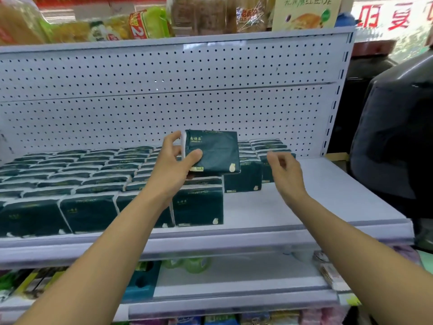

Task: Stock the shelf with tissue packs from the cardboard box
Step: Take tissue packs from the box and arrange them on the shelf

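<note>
From my feed the left hand [174, 158] is pinching a dark green tissue pack [212, 152] by its left edge, held up above the stocked rows [98, 174] on the white shelf [304, 207]; right hand [284, 170] hovers just beside it, fingers loosely curled, holding nothing.

Two hands [173, 160], one held tissue pack [213, 151], dozens of shelved packs [89, 179].

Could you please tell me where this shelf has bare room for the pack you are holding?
The white metal shelf is bare on its right, between the dark green tissue packs and the shelf's right end. The left and middle are packed.
</note>
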Demonstrator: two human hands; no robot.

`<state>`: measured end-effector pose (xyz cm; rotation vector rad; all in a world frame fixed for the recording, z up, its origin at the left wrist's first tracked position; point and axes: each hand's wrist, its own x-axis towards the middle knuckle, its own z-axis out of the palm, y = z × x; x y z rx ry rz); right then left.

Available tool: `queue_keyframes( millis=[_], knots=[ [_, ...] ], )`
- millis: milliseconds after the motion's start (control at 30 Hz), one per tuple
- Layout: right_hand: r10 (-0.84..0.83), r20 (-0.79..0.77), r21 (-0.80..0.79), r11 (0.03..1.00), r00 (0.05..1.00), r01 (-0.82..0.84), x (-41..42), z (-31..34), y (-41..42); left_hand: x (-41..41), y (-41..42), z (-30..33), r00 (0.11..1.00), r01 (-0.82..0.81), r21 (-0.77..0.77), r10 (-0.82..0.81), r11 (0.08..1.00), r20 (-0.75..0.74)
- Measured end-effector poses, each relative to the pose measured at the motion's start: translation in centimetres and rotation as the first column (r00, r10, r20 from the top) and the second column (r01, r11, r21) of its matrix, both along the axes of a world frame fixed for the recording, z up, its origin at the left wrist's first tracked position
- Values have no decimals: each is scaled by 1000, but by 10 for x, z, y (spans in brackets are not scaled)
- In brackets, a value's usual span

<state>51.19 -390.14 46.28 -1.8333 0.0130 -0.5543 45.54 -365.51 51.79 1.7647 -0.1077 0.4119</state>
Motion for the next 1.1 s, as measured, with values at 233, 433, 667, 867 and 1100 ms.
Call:
queue_keyframes(
  millis=[233,433,667,867,1100],
  knots=[
    [407,-28,257,886,913,-387,-25,49,-31,14,-81,16,985,143,262,-162,954,52],
    [162,-90,227,964,983,-138,-19,0,-108,51,-91,11,1000,-1,749,-16,662,15],
    [26,-108,-28,999,994,-29,18,-38,-124,47,-136,-42,990,-117,915,-23,386,136],
    [-53,-68,-325,945,996,28,52,-45,-119,86,-135,-40,977,-140,990,158,-22,142],
    [-99,-78,-388,920,992,61,61,-42,-99,97,-150,-38,977,-78,988,189,-134,103]
  ],
)
